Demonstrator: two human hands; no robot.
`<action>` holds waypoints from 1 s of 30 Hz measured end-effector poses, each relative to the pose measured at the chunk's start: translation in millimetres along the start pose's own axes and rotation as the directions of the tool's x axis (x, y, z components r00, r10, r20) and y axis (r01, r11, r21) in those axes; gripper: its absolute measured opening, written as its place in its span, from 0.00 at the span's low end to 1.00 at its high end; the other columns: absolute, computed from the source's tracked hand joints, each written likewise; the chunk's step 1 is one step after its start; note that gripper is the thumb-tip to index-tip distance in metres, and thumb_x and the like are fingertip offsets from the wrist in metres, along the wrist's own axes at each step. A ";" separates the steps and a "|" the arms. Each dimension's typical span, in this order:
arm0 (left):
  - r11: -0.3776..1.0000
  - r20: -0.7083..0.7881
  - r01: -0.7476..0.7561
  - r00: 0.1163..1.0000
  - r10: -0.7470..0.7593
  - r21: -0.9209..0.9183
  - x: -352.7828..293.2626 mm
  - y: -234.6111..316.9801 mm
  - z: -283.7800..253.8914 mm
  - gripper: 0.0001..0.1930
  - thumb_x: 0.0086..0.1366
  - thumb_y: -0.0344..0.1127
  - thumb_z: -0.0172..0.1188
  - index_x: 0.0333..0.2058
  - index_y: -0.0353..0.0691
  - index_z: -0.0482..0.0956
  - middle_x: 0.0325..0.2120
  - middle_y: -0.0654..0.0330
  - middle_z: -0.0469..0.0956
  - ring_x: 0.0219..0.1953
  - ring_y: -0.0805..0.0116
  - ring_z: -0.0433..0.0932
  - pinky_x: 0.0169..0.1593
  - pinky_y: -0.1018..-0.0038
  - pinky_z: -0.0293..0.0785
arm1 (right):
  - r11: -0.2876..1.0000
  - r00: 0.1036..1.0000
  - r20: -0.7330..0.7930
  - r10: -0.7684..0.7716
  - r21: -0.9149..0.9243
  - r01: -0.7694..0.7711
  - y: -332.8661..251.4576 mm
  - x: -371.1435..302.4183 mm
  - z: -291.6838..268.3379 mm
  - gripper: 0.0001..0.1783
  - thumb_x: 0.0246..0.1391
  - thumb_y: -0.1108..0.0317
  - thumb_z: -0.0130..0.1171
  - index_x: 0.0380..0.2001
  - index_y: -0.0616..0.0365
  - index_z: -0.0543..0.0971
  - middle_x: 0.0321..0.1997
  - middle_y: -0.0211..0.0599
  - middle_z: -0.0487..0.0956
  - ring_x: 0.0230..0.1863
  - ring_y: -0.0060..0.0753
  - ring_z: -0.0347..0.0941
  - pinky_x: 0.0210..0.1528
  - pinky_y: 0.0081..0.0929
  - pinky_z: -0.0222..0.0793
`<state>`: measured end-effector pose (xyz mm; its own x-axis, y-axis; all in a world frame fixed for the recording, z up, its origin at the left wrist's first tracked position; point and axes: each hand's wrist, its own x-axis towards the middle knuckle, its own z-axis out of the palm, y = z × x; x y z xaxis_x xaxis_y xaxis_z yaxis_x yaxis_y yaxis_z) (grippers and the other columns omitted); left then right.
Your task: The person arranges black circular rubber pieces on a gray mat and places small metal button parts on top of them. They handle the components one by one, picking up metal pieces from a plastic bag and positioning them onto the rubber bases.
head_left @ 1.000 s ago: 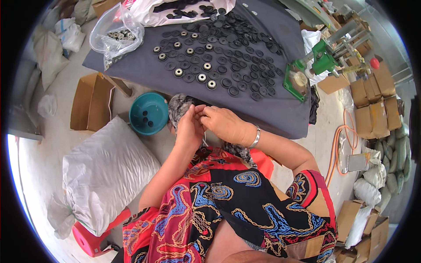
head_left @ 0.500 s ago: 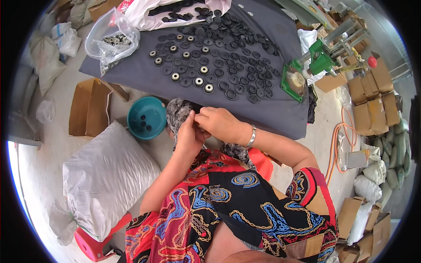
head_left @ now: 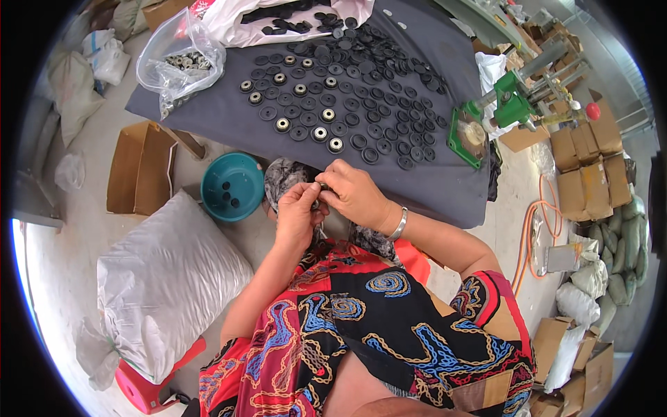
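My left hand (head_left: 297, 214) and my right hand (head_left: 356, 199) meet above my lap, just off the near edge of the cloth-covered table. Thumbs and fingers of both are pinched around one small thing, mostly hidden; a dark, slightly shiny bit shows between the fingertips. Beyond them, many black plastic discs (head_left: 374, 131) lie spread over the dark grey table (head_left: 431, 187). Several carry a metal ball bearing (head_left: 319, 134) in the centre. More bearings (head_left: 187, 61) fill a clear plastic bag at the table's far left.
A green hand press (head_left: 511, 104) with a red knob stands at the table's right. Left of my legs sit a teal basin (head_left: 233, 177) holding a few black discs, an open cardboard box (head_left: 139, 167) and a stuffed white sack (head_left: 174, 271). A pink-white bag (head_left: 243, 31) spills black parts.
Both hands have turned slightly, with the right fingers lifted a little and the fingertips more exposed, showing a bit of the small thing. The view has shifted slightly.
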<state>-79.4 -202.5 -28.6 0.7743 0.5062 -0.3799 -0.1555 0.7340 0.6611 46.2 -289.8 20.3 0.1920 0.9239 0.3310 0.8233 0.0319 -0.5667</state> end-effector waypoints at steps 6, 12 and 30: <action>0.998 -0.088 -0.054 0.994 0.056 0.027 1.7 -5.4 3.3 0.09 0.67 0.36 0.57 0.29 0.39 0.74 0.24 0.63 0.77 0.18 0.76 0.73 0.19 0.84 0.62 | 0.994 0.999 0.038 -0.021 -0.103 0.025 1.4 1.8 1.4 0.11 0.46 0.71 0.60 0.35 0.60 0.77 0.33 0.42 0.73 0.31 0.46 0.74 0.34 0.38 0.72; 0.994 -0.086 -0.095 0.991 0.099 0.049 6.6 5.8 -8.1 0.10 0.67 0.38 0.55 0.35 0.36 0.77 0.25 0.60 0.77 0.19 0.73 0.73 0.19 0.82 0.62 | 0.973 0.997 -0.079 -0.001 -0.229 -0.017 42.2 38.8 -41.9 0.11 0.46 0.70 0.59 0.34 0.61 0.78 0.30 0.42 0.75 0.33 0.45 0.74 0.35 0.36 0.70; 0.983 -0.190 -0.101 0.973 0.130 0.155 32.8 -7.9 -38.2 0.08 0.66 0.34 0.54 0.33 0.37 0.78 0.21 0.61 0.76 0.13 0.76 0.71 0.14 0.84 0.56 | 0.928 0.976 0.087 0.199 -0.338 -0.160 103.6 74.8 -60.3 0.11 0.48 0.71 0.59 0.35 0.64 0.81 0.33 0.45 0.76 0.36 0.46 0.75 0.42 0.36 0.70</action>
<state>-76.3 -174.4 -71.0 0.6164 0.6741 -0.4069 -0.1362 0.6003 0.7881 178.1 -240.4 31.9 0.3054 0.9412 0.1447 0.9134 -0.2466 -0.3237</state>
